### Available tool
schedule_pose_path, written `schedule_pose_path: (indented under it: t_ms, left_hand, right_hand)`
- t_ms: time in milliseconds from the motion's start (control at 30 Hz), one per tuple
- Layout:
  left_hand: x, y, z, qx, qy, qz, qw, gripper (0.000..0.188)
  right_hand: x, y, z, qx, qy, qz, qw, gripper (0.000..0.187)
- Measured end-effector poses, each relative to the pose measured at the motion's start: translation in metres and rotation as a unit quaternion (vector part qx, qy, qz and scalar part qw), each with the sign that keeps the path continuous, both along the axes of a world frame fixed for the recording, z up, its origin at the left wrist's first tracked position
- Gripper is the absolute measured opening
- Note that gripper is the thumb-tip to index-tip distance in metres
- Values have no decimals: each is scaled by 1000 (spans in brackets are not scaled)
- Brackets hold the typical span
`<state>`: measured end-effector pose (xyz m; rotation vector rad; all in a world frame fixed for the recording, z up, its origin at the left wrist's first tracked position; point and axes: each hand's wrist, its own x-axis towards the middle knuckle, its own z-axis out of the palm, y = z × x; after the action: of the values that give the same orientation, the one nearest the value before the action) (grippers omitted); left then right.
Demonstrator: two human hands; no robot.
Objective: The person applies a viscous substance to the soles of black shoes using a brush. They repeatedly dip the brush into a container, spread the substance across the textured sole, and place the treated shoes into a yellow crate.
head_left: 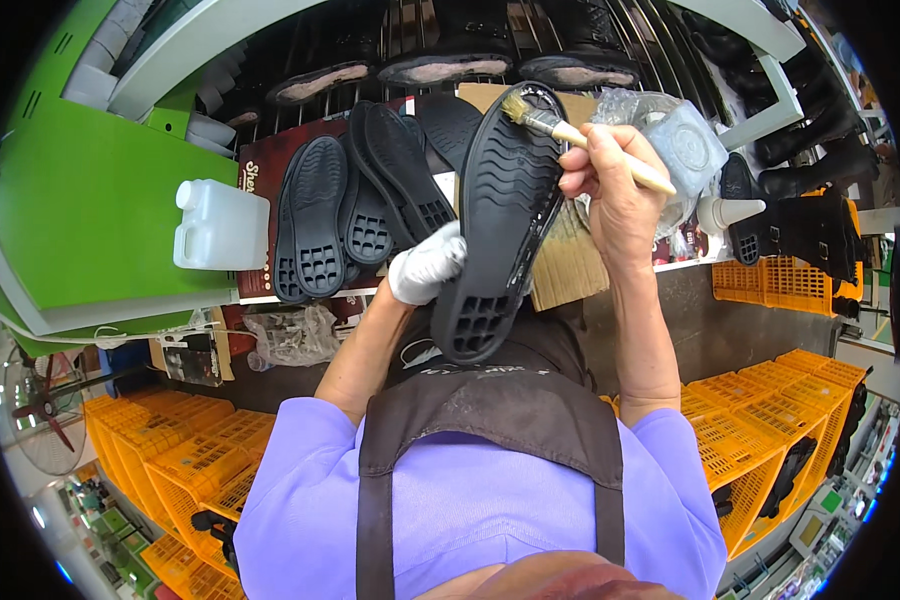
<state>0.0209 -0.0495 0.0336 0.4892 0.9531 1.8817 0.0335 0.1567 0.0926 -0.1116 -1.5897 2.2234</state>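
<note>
My left hand (pixel 428 265), in a white glove, grips a black rubber shoe sole (pixel 510 190) by its left edge. The sole stands tilted in front of me, its wavy tread and square-pocketed heel showing. Bare, my right hand (pixel 620 180) is closed round the pale wooden handle of a paintbrush (pixel 560 130). The brush's bristles lie over the toe end of the sole; whether they touch it I cannot tell. Wet-looking streaks run along the sole's right edge. More black soles (pixel 315 215) lie in a pile left of my gloved hand.
Black boots (pixel 445 55) line the rack at the back. A white plastic jug (pixel 222 225) stands left; a cloudy square container (pixel 685 145) and a nozzle bottle (pixel 727 213) sit right. Cardboard (pixel 570 265) lies beneath the sole. Orange crates (pixel 760 420) flank me on both sides.
</note>
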Motion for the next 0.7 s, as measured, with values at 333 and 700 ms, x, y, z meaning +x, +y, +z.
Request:
schedule_pose_path:
  t_ms: [333, 700]
  left_hand:
    - [-1, -6, -14, 30, -67, 89, 993, 60]
    - [-13, -1, -8, 110, -216, 131, 961, 58]
  right_hand:
    - [12, -12, -6, 2, -46, 56, 997, 17]
    - [26, -34, -15, 0, -67, 117, 991, 16]
